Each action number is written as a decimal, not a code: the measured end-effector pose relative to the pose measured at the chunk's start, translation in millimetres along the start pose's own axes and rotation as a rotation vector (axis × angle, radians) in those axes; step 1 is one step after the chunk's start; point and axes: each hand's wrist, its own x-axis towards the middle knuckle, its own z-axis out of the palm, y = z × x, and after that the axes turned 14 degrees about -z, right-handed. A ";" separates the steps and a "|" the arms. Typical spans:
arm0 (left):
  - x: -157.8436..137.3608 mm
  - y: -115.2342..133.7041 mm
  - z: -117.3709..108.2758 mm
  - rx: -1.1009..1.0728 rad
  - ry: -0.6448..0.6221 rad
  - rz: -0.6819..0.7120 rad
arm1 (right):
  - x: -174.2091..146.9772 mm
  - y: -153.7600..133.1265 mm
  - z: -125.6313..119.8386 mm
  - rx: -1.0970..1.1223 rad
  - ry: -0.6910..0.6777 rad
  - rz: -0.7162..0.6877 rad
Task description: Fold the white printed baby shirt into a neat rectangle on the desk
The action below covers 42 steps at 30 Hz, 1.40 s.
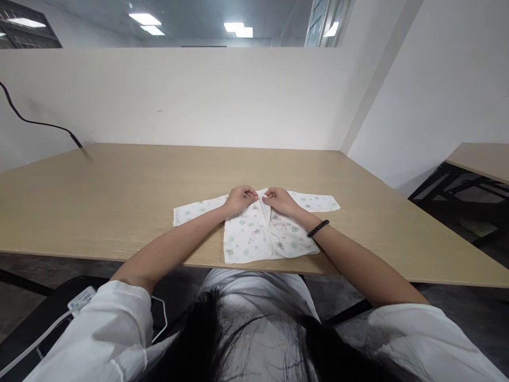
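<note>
A small white baby shirt [248,236] with a green and pink print lies spread on the table, its hem toward me and its sleeves stretched out to both sides. My left hand [242,199] pinches the left front edge of the shirt near the neckline. Close beside it, my right hand [278,200] pinches the right front edge at about the same height. The two front panels meet along the middle, and the right one curves away at the bottom. Whether a button or snap sits between my fingertips is too small to tell.
The light wooden table [131,180] runs back to a white partition [222,101]. A black cable [43,123] hangs at the left. Another table [483,159] stands to the right. A white cable [35,342] with a label lies by my left side.
</note>
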 end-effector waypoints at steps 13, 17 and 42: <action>2.2 -7.4 8.9 -0.181 -0.037 -0.067 | -1.5 -0.9 3.6 0.086 -0.013 -0.010; 1.5 -8.4 8.6 -0.205 -0.039 -0.077 | -0.8 1.3 6.9 0.068 -0.001 -0.001; 6.0 -16.8 2.9 0.073 0.051 0.048 | -2.9 -10.2 8.4 -0.334 -0.093 -0.069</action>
